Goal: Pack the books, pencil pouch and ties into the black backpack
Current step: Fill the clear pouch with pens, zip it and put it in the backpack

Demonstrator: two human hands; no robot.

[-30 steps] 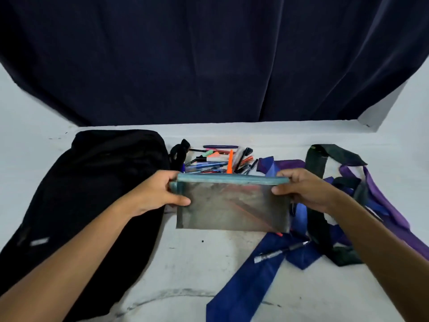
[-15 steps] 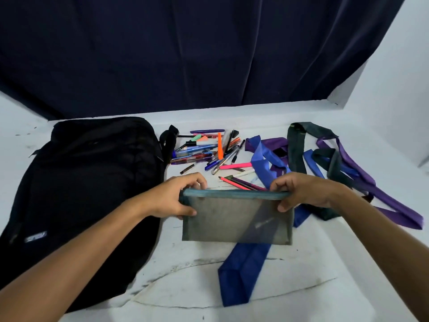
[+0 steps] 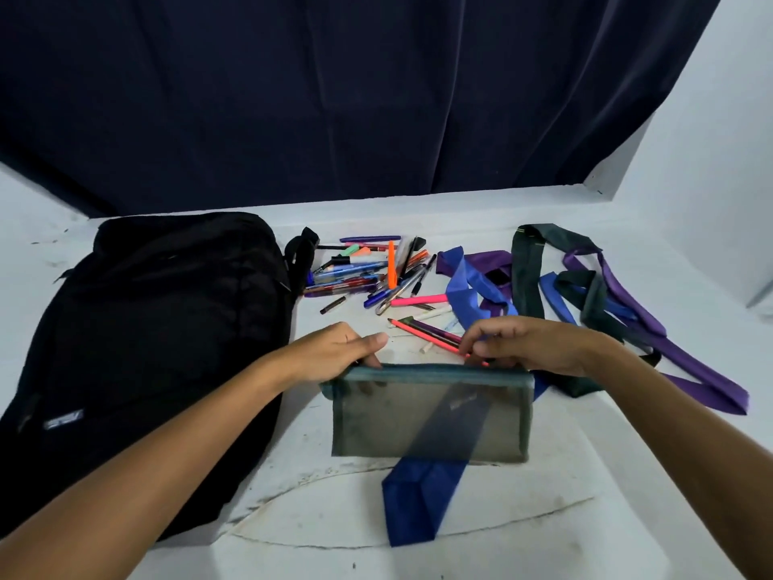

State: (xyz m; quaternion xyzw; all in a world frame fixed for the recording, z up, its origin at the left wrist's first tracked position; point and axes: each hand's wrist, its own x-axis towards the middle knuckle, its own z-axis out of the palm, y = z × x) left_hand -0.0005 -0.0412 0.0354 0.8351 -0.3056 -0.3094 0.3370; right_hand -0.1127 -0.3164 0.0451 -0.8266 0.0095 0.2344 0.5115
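While the left hand (image 3: 334, 353) pinches one top corner of the see-through grey mesh pencil pouch (image 3: 431, 416) on the white bench (image 3: 543, 517) and the right hand (image 3: 523, 345) holds the other, better spread the mouth wide toward the loose pens (image 3: 368, 274) before loading.

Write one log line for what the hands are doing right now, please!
left hand: grips see-through grey mesh pencil pouch top edge | right hand: holds other end, by pencils | black fabric backpack: flat, left of pouch
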